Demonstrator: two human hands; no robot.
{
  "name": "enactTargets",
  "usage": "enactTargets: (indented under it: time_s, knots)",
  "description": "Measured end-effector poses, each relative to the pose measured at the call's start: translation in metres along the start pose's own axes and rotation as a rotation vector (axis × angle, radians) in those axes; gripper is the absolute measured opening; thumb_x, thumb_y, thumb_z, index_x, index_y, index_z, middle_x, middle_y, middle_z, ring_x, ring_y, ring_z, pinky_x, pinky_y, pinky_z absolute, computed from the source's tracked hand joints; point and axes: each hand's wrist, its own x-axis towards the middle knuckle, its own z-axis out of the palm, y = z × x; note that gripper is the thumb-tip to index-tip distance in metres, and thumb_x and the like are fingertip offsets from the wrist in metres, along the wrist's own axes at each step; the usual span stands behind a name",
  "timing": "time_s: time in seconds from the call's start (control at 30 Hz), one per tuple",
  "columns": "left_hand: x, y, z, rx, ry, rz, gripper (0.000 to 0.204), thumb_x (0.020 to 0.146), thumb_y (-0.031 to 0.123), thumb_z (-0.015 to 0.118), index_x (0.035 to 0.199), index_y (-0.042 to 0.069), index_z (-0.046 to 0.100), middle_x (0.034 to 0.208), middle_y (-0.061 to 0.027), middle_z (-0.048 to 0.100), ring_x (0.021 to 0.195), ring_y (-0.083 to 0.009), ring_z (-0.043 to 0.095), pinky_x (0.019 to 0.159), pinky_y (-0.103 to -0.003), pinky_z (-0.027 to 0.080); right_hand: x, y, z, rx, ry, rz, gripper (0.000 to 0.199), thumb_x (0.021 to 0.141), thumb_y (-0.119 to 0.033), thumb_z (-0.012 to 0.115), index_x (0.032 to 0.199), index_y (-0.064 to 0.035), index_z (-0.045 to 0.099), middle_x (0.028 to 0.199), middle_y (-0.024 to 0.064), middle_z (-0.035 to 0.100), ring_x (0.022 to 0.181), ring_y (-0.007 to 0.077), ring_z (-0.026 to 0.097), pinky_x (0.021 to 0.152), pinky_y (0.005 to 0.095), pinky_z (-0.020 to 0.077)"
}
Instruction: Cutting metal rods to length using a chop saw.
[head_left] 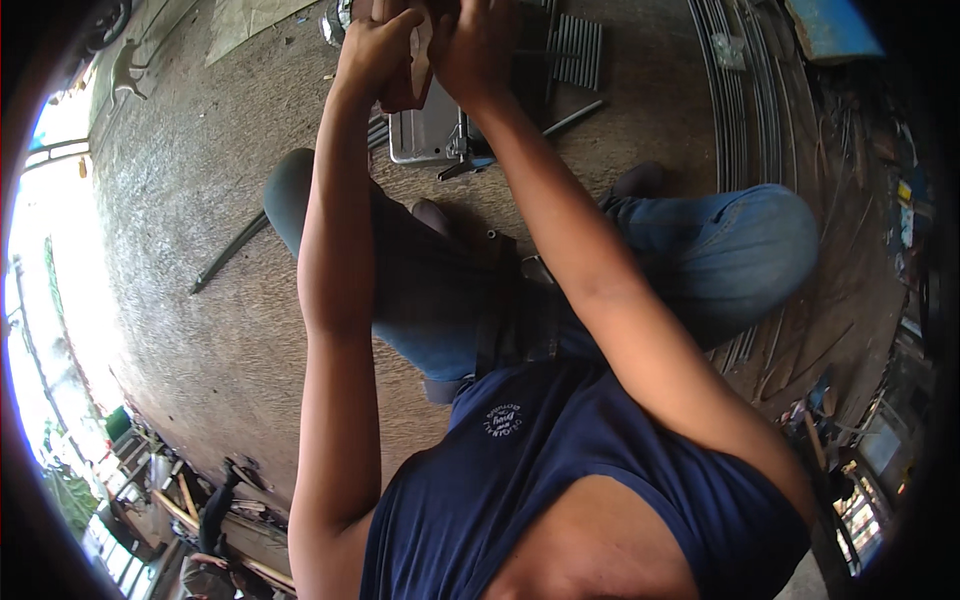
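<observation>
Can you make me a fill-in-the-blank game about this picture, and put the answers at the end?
1. The left hand and the right hand are at a reddish-brown part, near the picture's ____ edge.
2. The person's shirt is dark ____.
3. Long, thin rods lie on the person's ____ side.
4. A lone dark rod lies beside the person's ____ knee.

Missing words: top; blue; right; left.

1 long reddish-brown piece [404,93], pale along its inner face, points away from the wearer; its near end overlaps the left side of a flat, round-cornered grey metal base [416,142].
</observation>
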Motion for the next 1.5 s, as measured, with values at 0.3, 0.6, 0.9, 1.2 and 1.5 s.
enactTargets:
  time_s: [0.3, 0.6, 0.9, 1.2, 1.5]
  knots:
    - [0.007, 0.0, -0.004, 0.23, -0.015, -0.024, 0.042, 0.076, 0.032, 0.068, 0.093, -0.006, 0.069, 0.081, -0.0105, 0.067, 0.073, -0.0187, 0.065, 0.07, -0.033, 0.055, 0.01, -0.011, -0.012, -0.156, -0.007, -0.062, 0.056, 0.09, -0.015, 0.06, 0.139, 0.0035, 0.038, 0.144, 0.0275, 0.032, 0.131, 0.0445, 0.035, 0.104, 0.0457, 0.0374]
    - [-0.013, 0.013, -0.001, 0.037, -0.022, -0.019, 0.044, 0.077, 0.034, 0.067, 0.098, -0.005, 0.068, 0.084, -0.0106, 0.067, 0.078, -0.0181, 0.063, 0.07, -0.033, 0.053, 0.021, -0.002, -0.016, -0.078, 0.075, -0.07, 0.052, 0.094, -0.011, 0.051, 0.142, 0.0009, 0.035, 0.144, 0.0247, 0.034, 0.132, 0.0417, 0.035, 0.107, 0.0439, 0.0342]
    - [-0.009, 0.008, -0.001, 0.055, 0.027, -0.035, 0.046, 0.075, 0.037, 0.07, 0.094, -0.005, 0.07, 0.082, -0.0095, 0.067, 0.075, -0.0163, 0.062, 0.066, -0.032, 0.05, 0.021, -0.004, -0.012, -0.329, -0.273, 0.242, 0.059, 0.093, -0.023, 0.053, 0.145, -0.005, 0.032, 0.133, 0.0262, 0.046, 0.105, 0.0365, 0.056, 0.084, 0.0459, 0.049]
    - [-0.005, 0.003, -0.001, 0.134, 0.045, -0.048, 0.05, 0.073, 0.036, 0.07, 0.091, -0.011, 0.066, 0.081, -0.0154, 0.068, 0.074, -0.0204, 0.067, 0.068, -0.034, 0.053, 0.015, -0.001, -0.007, -0.278, -0.078, 0.108, 0.064, 0.09, -0.023, 0.057, 0.147, -0.0085, 0.03, 0.128, 0.0299, 0.048, 0.085, 0.0394, 0.061, 0.068, 0.0461, 0.0522]
    - [-0.013, -0.009, 0.008, -0.081, 0.005, 0.041, 0.039, 0.076, 0.026, 0.068, 0.087, -0.011, 0.065, 0.073, -0.0115, 0.063, 0.069, -0.0163, 0.065, 0.069, -0.034, 0.058, 0.011, 0.0, -0.013, -0.205, -0.329, 0.295, 0.067, 0.089, -0.023, 0.06, 0.147, -0.0103, 0.03, 0.14, 0.0314, 0.035, 0.113, 0.0449, 0.051, 0.086, 0.046, 0.0498]
